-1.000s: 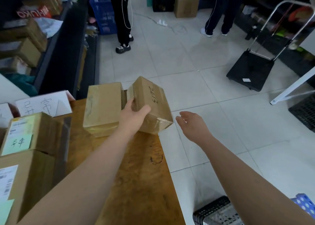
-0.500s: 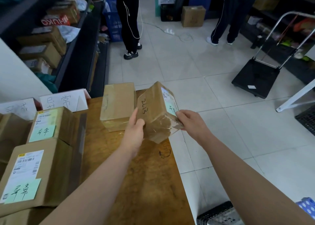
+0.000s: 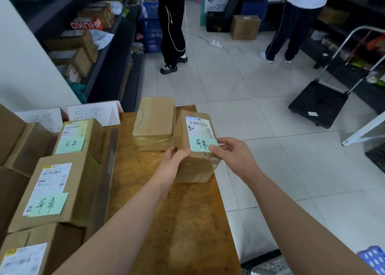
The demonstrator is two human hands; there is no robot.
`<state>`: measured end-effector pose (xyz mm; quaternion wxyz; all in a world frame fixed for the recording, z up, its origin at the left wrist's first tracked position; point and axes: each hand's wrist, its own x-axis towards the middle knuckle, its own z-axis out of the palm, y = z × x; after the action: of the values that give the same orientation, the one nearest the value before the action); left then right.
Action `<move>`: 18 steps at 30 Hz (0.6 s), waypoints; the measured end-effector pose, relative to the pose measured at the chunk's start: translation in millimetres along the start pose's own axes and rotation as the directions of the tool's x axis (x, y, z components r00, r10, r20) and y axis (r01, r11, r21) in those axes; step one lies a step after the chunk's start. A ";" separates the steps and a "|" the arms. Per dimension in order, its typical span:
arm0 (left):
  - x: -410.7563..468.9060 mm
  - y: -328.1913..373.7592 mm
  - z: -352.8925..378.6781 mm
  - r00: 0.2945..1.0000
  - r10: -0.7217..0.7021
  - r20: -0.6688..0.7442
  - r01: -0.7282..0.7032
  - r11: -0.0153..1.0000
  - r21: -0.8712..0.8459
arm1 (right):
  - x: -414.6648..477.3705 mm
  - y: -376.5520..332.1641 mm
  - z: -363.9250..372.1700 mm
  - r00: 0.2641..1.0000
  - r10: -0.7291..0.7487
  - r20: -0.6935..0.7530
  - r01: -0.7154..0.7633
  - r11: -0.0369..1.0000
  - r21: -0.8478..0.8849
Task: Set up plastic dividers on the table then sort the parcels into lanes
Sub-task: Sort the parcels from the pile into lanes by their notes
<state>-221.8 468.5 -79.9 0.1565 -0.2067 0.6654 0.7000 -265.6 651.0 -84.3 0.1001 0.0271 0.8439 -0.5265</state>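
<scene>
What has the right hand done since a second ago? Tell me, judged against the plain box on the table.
Yes. The right hand has moved left, toward the plain box, from open air over the floor onto the labelled parcel, which both hands now hold.

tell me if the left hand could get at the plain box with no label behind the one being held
Probably yes. The left hand grips the labelled parcel on its left edge, and the plain box sits right beside it, just ahead of the fingers, with nothing between. It would have to let go first.

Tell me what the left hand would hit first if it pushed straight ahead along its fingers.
Probably the plain brown taped cardboard box just beyond the left hand, which grips the labelled cardboard parcel; depth is uncertain.
</scene>
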 end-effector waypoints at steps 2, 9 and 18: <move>-7.8 -4.5 -4.7 1.000 0.007 0.019 -0.006 1.000 -0.031 | -6.4 -2.3 2.9 1.000 -0.005 -0.009 0.005 1.000 0.027; -44.0 -6.1 -31.5 0.997 0.076 0.028 -0.073 0.993 -0.096 | -44.0 -22.0 29.2 0.998 -0.022 -0.052 0.031 0.984 0.174; -102.6 -3.3 -110.0 0.991 0.135 -0.021 -0.136 0.982 -0.129 | -99.8 -71.1 102.8 0.990 -0.079 -0.117 0.098 0.980 0.170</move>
<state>-122.4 364.9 -35.0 0.0905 -0.1750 0.6320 0.7495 -164.3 533.5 -45.6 0.0273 0.0269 0.7987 -0.6005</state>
